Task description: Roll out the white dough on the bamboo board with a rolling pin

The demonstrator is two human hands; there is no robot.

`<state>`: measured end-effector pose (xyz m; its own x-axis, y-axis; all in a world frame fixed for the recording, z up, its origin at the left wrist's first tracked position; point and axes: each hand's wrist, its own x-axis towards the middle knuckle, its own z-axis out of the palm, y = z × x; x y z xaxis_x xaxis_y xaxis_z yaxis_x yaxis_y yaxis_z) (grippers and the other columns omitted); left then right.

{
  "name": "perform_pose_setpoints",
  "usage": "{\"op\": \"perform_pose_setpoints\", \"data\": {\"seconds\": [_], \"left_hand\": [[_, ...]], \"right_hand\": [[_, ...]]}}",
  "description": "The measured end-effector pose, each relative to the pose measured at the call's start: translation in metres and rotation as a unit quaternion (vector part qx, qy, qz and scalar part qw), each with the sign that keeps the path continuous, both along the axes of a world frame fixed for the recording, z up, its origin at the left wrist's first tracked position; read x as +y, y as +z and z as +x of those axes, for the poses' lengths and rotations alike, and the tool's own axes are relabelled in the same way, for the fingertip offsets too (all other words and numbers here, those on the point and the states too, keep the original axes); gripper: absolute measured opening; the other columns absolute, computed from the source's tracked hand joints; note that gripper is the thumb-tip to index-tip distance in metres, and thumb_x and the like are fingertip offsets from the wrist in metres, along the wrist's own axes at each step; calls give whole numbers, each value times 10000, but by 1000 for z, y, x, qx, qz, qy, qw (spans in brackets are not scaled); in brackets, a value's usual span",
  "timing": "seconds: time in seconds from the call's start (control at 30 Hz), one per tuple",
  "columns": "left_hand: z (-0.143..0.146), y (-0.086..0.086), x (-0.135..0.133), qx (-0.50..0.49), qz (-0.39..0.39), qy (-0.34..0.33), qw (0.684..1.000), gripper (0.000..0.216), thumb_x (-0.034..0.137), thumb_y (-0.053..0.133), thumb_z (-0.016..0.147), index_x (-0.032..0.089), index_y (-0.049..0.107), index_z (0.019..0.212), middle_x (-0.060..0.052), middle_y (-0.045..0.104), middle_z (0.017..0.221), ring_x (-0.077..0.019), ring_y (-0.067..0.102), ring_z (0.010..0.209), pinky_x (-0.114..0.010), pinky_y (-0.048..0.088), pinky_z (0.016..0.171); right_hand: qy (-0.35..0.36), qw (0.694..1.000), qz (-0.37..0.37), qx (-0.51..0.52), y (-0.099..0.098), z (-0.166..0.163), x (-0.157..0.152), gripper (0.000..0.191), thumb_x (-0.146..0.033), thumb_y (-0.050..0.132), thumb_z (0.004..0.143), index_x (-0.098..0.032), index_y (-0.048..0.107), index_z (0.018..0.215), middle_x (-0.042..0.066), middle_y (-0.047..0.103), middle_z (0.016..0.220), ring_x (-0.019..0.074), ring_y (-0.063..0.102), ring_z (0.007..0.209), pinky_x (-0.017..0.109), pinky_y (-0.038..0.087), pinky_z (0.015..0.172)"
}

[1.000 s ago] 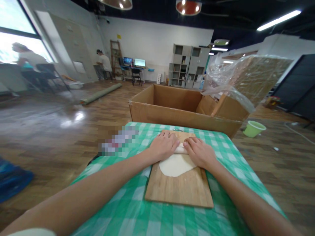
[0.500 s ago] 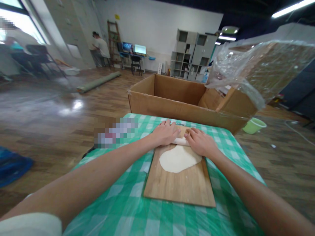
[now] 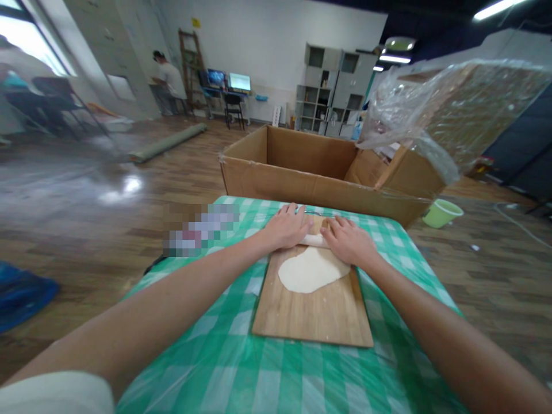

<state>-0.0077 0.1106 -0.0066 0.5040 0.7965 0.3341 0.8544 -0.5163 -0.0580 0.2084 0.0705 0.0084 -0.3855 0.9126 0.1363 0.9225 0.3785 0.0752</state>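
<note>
A pale rolling pin (image 3: pixel 316 240) lies crosswise at the far edge of a flat, uneven sheet of dough (image 3: pixel 313 270). My left hand (image 3: pixel 288 226) rests over the pin's left end, fingers pointing away and curved down on it. Over the right end lies my right hand (image 3: pixel 347 240), its fingers bent over the pin in the same way. Both palms hide the pin's ends, so only its middle shows. Beneath the dough is a wooden cutting board (image 3: pixel 313 322), on a green and white checked tablecloth (image 3: pixel 215 351).
Just beyond the table stands a large open cardboard box (image 3: pixel 284 178), with plastic wrap (image 3: pixel 401 115) on its right. A green bucket (image 3: pixel 443 213) is on the floor at right. A blurred-out item (image 3: pixel 200 230) lies at the table's left edge. People sit far left.
The view has shifted slightly, so the board and table appear a little higher. Both hands stay on the rolling pin, which remains near the dough's far edge.
</note>
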Motion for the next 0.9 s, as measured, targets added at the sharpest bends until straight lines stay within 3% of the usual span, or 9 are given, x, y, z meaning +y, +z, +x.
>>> {"op": "perform_pose_setpoints", "data": {"seconds": [0.17,0.37,0.5,0.63,0.9], "left_hand": [[-1,-3,-22,-35,19,-6,999,642,495,283,1093,53,439,1532,-242,585,1450,-346,542,1344,-490,404,1136],[-3,2,-44,-58,6,-3,998,612,487,309,1092,80,457,1524,-232,597,1454,-330,543,1372,-502,413,1155],[-3,0,-64,-54,-19,5,998,598,480,303,1098,101,462,1533,-206,558,1541,-317,473,1482,-491,368,1219],[-3,-1,-82,-58,-43,23,997,652,517,274,1102,86,423,1568,-205,573,1539,-314,517,1461,-474,382,1220],[0,-3,-65,-45,-14,27,999,596,507,262,1107,132,529,1486,-173,644,1463,-313,569,1400,-479,384,1200]], "right_hand": [[9,1000,13,8,-5,-1,-17,531,-433,254,1115,-193,561,1474,155,566,1540,292,390,1521,515,355,1192],[-19,999,18,43,-9,-4,-36,653,-457,175,1115,-92,488,1556,182,486,1623,303,340,1569,480,318,1240],[-37,998,19,45,-10,-6,-58,697,-488,142,1113,-83,440,1596,173,441,1658,311,339,1573,482,324,1240],[-23,999,19,33,-6,-7,-79,707,-488,154,1109,-65,381,1628,187,383,1685,319,317,1583,516,274,1265],[-9,998,-22,52,3,-4,-62,694,-487,138,1116,-90,410,1616,156,439,1659,291,363,1565,475,315,1254]]}}
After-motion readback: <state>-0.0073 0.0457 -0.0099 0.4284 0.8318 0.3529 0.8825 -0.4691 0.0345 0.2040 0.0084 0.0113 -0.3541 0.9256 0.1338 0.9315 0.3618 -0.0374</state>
